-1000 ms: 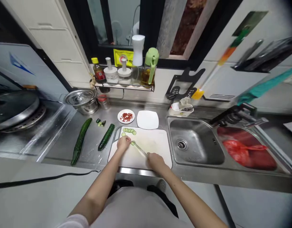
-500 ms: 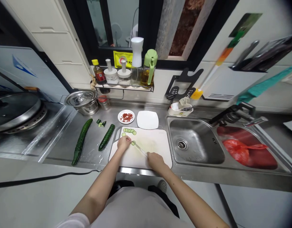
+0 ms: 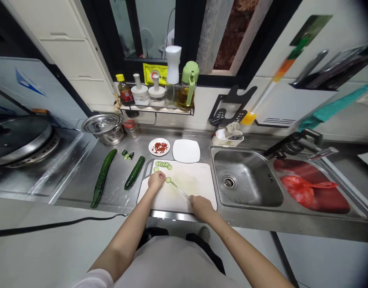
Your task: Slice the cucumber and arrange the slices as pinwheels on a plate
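My right hand (image 3: 201,207) is closed around the handle of a knife (image 3: 180,191), its blade pointing up and left across the white cutting board (image 3: 198,180). Just past the blade's tip lies a round cucumber slice (image 3: 168,180). My left hand (image 3: 156,181) is at the board's left side, fingers pinched together beside that slice; whatever is between them is hidden. A row of cucumber slices (image 3: 163,164) lies along the board's upper left, with a single slice (image 3: 156,169) below it. Left of the board rest a shorter cucumber (image 3: 134,173) and a longer cucumber (image 3: 103,178).
Behind the board stand a small plate of chopped red pieces (image 3: 160,147) and a white square plate (image 3: 186,151). Cucumber scraps (image 3: 128,155) lie on the steel counter. A lidded pot (image 3: 107,134) is at the back left. The sink (image 3: 246,176) adjoins the board's right side.
My right hand has drawn the knife slightly right and down, leaving its tip just off the slice. My left hand has barely moved.
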The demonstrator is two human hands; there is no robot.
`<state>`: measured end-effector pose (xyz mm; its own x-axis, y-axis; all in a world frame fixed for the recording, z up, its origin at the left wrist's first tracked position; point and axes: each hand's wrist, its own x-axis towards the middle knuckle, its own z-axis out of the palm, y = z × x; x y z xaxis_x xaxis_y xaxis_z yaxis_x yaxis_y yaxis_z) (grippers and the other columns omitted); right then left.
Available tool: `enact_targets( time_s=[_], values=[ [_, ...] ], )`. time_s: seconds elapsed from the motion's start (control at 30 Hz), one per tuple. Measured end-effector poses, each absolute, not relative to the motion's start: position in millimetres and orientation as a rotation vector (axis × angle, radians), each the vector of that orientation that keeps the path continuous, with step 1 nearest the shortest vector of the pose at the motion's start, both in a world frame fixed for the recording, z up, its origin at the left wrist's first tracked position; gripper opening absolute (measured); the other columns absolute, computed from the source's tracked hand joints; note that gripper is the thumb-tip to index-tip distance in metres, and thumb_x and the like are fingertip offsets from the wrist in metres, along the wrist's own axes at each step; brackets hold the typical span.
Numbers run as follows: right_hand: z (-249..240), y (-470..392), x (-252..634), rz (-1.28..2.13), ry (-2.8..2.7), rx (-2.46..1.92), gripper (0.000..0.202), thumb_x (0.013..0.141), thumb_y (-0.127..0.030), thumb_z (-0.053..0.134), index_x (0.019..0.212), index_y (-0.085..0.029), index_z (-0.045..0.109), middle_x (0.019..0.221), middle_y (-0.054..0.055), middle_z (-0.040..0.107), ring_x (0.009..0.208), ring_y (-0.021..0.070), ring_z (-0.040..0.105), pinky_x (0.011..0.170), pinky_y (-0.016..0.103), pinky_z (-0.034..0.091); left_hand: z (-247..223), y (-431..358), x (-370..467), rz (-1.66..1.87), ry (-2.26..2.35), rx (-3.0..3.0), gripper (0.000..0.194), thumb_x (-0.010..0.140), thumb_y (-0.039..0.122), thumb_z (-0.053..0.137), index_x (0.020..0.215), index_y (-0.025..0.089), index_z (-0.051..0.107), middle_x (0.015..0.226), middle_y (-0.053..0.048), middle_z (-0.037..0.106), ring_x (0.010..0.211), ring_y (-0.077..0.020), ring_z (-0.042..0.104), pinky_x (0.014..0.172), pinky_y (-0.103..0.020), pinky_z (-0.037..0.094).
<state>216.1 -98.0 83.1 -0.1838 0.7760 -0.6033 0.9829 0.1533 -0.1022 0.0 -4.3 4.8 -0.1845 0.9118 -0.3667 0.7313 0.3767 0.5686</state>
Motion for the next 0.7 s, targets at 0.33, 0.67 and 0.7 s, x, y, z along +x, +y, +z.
enact_targets(
  time_s=[0.33, 0.67, 0.7],
  values=[
    [79, -111, 237, -0.764, 2.022, 1.730, 0.028, 0.093, -0.018, 0.039, 0.106, -0.014, 0.064, 0.105, 0.015, 0.070, 0.101, 0.0244, 0.065, 0.073, 0.029, 0.039, -2, -14, 2, 0.447, 1.961, 1.474, 0.011, 0.080, 0.023, 0.062, 0.088, 0.023, 0.070, 0.086, -0.001, 0.072, 0.083, -0.0158, 0.064, 0.071, -0.024, 0.041],
    [63, -97, 253, -0.623, 1.906, 2.181, 0.027, 0.102, -0.031, 0.030, 0.114, -0.018, 0.051, 0.095, 0.010, 0.071, 0.088, 0.0206, 0.066, 0.064, 0.027, 0.028, -3, -33, 14, 0.461, 1.954, 1.744, 0.031, 0.086, 0.035, 0.059, 0.112, 0.020, 0.066, 0.107, -0.010, 0.064, 0.109, -0.0244, 0.056, 0.095, -0.033, 0.040],
    [62, -95, 253, -0.611, 1.898, 2.187, 0.027, 0.102, -0.031, 0.030, 0.114, -0.018, 0.051, 0.095, 0.010, 0.071, 0.088, 0.0206, 0.066, 0.064, 0.027, 0.028, -1, -32, 16, 0.440, 1.961, 1.740, 0.029, 0.085, 0.034, 0.059, 0.109, 0.020, 0.066, 0.108, -0.010, 0.064, 0.109, -0.0247, 0.055, 0.095, -0.033, 0.040]
  ],
)
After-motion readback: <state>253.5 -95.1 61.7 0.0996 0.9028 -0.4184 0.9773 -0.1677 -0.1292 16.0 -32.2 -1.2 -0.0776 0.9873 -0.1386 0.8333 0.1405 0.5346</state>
